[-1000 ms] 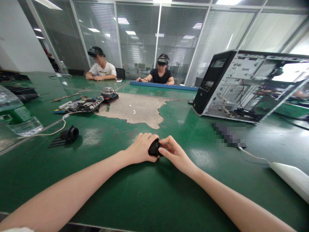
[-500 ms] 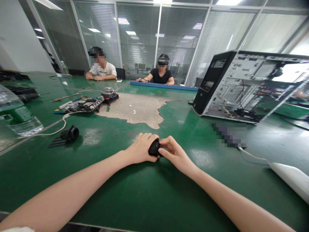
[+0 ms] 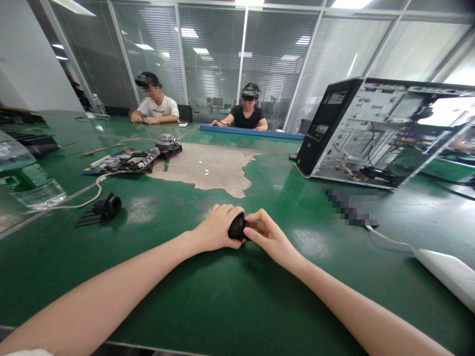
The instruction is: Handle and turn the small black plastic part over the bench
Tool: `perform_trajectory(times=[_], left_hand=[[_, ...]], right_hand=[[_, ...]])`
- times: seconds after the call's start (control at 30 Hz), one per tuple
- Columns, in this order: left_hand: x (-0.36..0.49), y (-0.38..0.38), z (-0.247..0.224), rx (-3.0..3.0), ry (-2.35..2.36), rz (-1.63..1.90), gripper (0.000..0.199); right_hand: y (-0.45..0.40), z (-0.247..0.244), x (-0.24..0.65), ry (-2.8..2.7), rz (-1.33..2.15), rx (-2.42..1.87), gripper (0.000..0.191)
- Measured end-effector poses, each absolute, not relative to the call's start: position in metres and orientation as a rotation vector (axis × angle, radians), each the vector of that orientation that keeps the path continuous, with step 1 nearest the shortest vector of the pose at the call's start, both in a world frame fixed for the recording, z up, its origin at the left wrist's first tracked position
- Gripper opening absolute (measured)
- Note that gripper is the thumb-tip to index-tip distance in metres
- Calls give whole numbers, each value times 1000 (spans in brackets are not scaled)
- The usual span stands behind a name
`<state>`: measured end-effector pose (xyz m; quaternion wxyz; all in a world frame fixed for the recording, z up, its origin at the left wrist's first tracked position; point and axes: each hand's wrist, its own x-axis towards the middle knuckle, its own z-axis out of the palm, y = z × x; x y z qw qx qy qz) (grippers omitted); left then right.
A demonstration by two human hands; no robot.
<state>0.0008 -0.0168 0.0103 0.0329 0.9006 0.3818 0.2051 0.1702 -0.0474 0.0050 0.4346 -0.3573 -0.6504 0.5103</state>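
A small black part is held over the green table, in the middle of the view. My left hand wraps round it from the left, thumb below and fingers above. From the right, my right hand pinches its right end between thumb and fingertips. Both hands meet at this part, and its far side is hidden by my fingers. Farther left on the table lies another black piece with a round opening and flat prongs.
A circuit board and a cooler lie back left, near a water bottle. An open computer case stands right. A white device is at the right edge. Two people sit across the table.
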Motion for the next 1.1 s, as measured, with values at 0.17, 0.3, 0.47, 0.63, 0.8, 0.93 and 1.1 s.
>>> perform_trajectory(times=[0.17, 0.3, 0.47, 0.63, 0.8, 0.93, 1.1], left_hand=[[1, -17, 11, 2750, 1176, 615, 50], [1, -16, 11, 2762, 1171, 617, 51], [1, -16, 10, 2784, 1168, 631, 54], [1, -16, 10, 2767, 1167, 646, 52], [0, -16, 10, 2770, 1158, 635, 50], [0, -16, 10, 2788, 1161, 630, 56], [1, -16, 9, 2785, 1170, 661, 53]], right_hand=[[-45, 5, 169, -1612, 1247, -950, 24], [-45, 5, 170, -1635, 1258, -966, 27], [-49, 5, 170, -1613, 1279, -898, 24], [-46, 4, 170, -1617, 1253, -929, 20], [-44, 5, 171, -1645, 1280, -946, 25], [-46, 5, 172, -1634, 1314, -876, 26], [-44, 2, 171, -1594, 1304, -892, 19]])
